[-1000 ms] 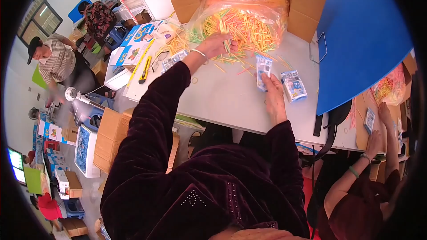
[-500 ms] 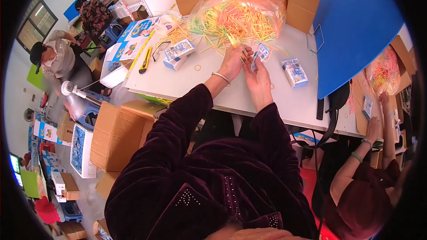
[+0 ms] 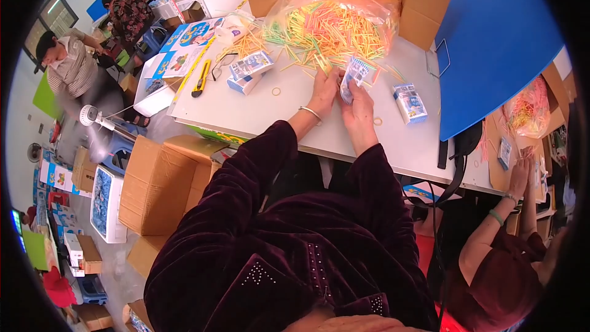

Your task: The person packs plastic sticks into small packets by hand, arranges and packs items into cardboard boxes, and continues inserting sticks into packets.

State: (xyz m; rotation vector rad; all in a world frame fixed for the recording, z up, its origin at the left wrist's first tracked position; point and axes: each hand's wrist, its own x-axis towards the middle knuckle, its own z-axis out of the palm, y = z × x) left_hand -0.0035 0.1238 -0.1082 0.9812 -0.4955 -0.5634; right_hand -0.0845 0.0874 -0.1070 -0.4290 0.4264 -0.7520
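Observation:
My left hand (image 3: 324,93) is closed around a few yellow-green sticks (image 3: 322,63) that poke up past its fingers. Right beside it, my right hand (image 3: 358,109) grips a small blue-and-white packet (image 3: 355,72), held upright. Beyond both hands, a clear plastic bag (image 3: 344,0) spills a heap of coloured sticks (image 3: 335,31) onto the white table (image 3: 319,138). To the right lies a blue-and-white pack (image 3: 409,103). On the left, another printed pack (image 3: 251,65) rests on top of a similar one (image 3: 244,84).
A yellow cutter (image 3: 201,79), glasses (image 3: 222,66) and a measuring tape (image 3: 196,71) lie at the left. A blue panel (image 3: 498,43) stands at the right, with a co-worker's arms (image 3: 491,227) beyond it. An open carton (image 3: 163,187) sits below the table's left edge.
My left hand has come from the heap toward my body with sticks in it. My right hand has brought the packet left, beside it. The left-hand packs now show fully.

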